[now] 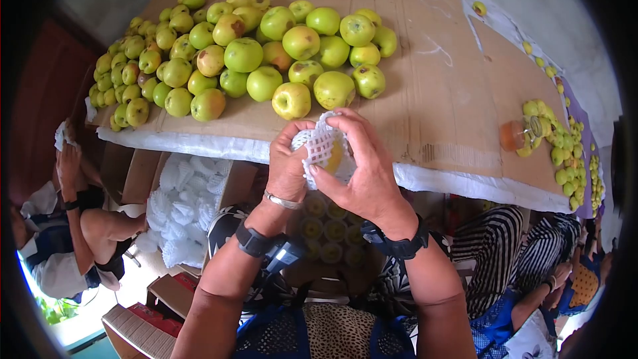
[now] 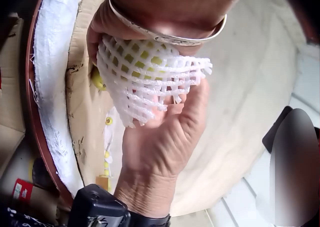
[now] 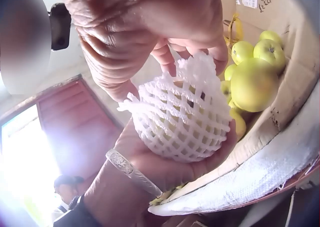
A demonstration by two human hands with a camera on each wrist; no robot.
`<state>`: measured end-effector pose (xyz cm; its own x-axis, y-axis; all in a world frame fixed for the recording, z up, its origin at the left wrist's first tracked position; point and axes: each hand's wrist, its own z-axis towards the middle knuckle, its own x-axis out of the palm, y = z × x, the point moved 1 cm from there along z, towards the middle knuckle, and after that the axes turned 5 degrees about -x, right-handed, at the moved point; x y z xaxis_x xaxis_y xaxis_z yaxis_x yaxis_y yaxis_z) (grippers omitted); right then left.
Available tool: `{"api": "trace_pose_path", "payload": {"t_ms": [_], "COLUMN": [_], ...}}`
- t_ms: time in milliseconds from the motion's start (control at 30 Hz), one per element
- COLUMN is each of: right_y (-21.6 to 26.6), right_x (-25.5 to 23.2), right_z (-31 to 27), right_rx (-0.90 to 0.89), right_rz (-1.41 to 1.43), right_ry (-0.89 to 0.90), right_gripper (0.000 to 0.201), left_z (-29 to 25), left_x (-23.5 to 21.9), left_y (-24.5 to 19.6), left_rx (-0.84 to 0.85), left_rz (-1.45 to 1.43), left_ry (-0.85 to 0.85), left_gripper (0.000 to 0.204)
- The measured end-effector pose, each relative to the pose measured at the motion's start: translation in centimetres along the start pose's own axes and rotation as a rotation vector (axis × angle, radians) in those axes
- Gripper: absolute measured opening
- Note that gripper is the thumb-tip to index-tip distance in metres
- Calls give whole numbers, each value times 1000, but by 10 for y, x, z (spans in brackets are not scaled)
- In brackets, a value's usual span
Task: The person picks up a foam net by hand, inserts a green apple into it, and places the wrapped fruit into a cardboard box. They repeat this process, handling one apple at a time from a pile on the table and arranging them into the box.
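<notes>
A green apple in a white foam net is held between both hands, over the table's near edge. My left hand, with a silver bracelet at the wrist, cradles the apple from the left and beneath. From the other side my right hand pinches the net's open edge between thumb and fingers. In the right wrist view the foam net covers most of the apple, and its loose edge stands up under the right fingers. Green skin shows through the mesh in the left wrist view.
Many loose apples lie on the cardboard-covered table. Below the edge, left, stands a box of white foam nets. Wrapped apples fill a box under my arms. A jar and other people are at the sides.
</notes>
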<state>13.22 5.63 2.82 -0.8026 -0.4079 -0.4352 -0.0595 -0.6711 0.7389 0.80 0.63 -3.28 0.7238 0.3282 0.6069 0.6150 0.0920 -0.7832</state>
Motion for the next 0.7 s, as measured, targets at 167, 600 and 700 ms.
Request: {"api": "trace_pose_path", "payload": {"t_ms": [167,600,700], "right_y": [-3,-5,-8], "right_x": [-2,-15,-21], "right_z": [0,2,6], "right_rx": [16,240,314], "right_rz": [-100,15,164], "right_ry": [55,178,113], "right_gripper": [56,44,35], "left_z": [-2,-5,2], "left_x": [-1,13,3], "left_y": [0,-12,-16], "left_rx": [20,-203,-267], "left_rz": [62,59,-245], "left_ry": [-46,9,50], "left_gripper": [26,26,38]}}
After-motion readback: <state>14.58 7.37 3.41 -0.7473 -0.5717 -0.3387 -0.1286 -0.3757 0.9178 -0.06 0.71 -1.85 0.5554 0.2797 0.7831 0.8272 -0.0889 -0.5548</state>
